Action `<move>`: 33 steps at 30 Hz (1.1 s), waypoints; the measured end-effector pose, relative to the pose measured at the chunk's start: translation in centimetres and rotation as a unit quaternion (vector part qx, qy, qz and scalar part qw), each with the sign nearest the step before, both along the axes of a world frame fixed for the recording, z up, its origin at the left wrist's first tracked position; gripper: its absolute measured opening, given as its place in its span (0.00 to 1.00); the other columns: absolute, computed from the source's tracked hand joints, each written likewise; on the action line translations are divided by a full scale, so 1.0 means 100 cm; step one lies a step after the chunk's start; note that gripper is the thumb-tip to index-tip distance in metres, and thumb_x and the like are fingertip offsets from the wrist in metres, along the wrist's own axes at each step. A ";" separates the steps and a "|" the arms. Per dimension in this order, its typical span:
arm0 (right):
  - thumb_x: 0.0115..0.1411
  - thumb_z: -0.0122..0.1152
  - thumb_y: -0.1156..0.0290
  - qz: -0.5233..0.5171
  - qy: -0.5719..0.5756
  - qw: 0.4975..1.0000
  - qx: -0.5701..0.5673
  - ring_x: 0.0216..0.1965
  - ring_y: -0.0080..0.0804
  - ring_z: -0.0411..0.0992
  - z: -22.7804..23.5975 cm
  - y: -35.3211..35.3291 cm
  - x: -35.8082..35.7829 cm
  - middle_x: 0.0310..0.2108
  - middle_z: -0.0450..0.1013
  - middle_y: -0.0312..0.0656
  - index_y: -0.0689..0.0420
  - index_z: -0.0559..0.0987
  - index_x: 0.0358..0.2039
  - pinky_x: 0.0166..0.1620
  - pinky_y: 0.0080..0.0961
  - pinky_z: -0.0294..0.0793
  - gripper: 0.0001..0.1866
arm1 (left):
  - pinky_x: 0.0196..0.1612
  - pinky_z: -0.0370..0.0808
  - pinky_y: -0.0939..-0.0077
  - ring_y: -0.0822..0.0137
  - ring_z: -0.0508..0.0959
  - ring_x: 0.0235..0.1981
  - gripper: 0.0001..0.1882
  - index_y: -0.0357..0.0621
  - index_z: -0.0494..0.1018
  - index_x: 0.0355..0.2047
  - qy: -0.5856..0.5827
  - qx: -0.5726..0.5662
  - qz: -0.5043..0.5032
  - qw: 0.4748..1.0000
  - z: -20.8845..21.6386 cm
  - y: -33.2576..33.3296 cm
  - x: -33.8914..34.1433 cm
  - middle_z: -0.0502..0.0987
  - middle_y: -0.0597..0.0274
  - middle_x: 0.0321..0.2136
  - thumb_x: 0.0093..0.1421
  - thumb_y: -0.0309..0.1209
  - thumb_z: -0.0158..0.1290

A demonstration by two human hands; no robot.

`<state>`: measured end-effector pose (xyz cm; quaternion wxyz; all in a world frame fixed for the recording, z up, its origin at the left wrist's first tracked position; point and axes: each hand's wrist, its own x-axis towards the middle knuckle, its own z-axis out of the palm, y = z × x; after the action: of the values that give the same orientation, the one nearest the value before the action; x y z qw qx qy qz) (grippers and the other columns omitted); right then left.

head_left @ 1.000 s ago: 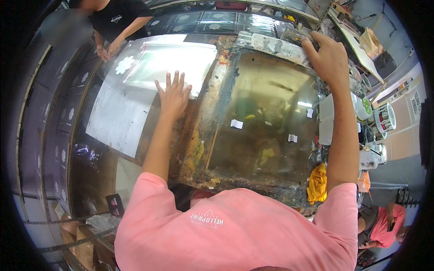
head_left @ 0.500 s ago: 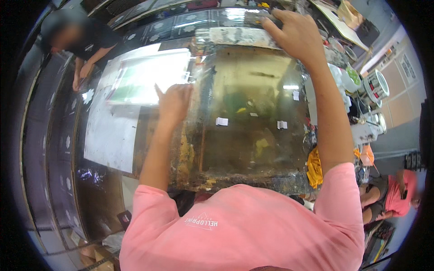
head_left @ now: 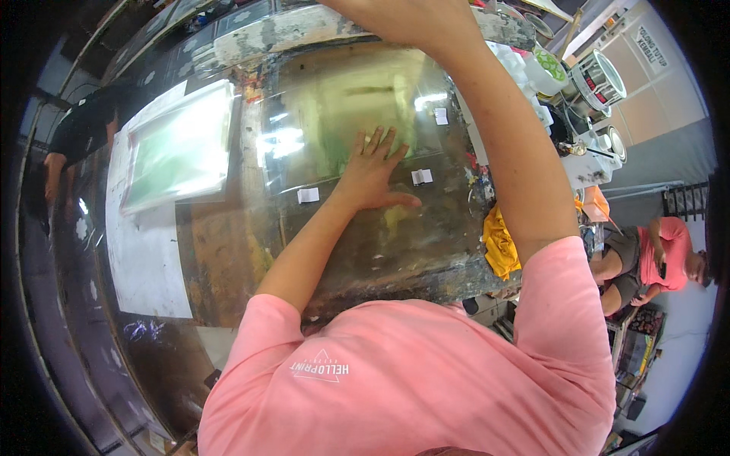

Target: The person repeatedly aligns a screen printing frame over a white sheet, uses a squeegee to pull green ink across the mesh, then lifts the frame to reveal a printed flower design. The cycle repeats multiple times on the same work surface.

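My left hand (head_left: 374,171) lies flat with fingers spread on what looks like a clear, glossy plastic sheet (head_left: 280,143) over a yellowish-brown work board (head_left: 334,251). Small white tabs flank the hand: one tab (head_left: 308,195) to its left and another tab (head_left: 422,177) by the thumb side. A third tab (head_left: 441,116) sits farther off at the right. My right arm reaches across to the far side, where the right hand (head_left: 403,23) is cut off by the upper edge; its fingers are hidden. Left of the board rests a stack of clear sheets (head_left: 182,148) with a greenish tint.
White paper (head_left: 148,262) lies under the stack. A paint-stained bar (head_left: 281,34) runs along the far edge. At the right are a yellow cloth (head_left: 500,242), tubs and a white bucket (head_left: 598,78). One person (head_left: 84,125) stands far left; another person (head_left: 661,251) sits at right.
My left hand has moved right from beside the stack and now lies flat on the board. Bright sheet-like reflections now show there. The right hand has gone partly out of view; the whole view has shifted.
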<state>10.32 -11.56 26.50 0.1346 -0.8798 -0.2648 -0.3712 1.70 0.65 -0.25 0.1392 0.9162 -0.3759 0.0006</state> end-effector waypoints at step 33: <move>0.61 0.55 0.47 -0.020 0.037 0.999 -0.015 0.36 0.56 0.80 0.004 0.000 -0.010 0.28 0.80 0.56 0.61 0.83 0.26 0.44 0.49 0.75 0.27 | 0.76 0.54 0.45 0.44 0.62 0.73 0.59 0.44 0.71 0.66 -0.051 -0.097 -0.041 0.993 -0.018 -0.008 -0.019 0.68 0.47 0.68 0.47 0.78 0.58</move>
<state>9.31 -11.57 26.87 0.1241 -0.9000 -0.2473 -0.3368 -0.23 -0.13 -2.06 0.2083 0.8808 -0.4180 0.0782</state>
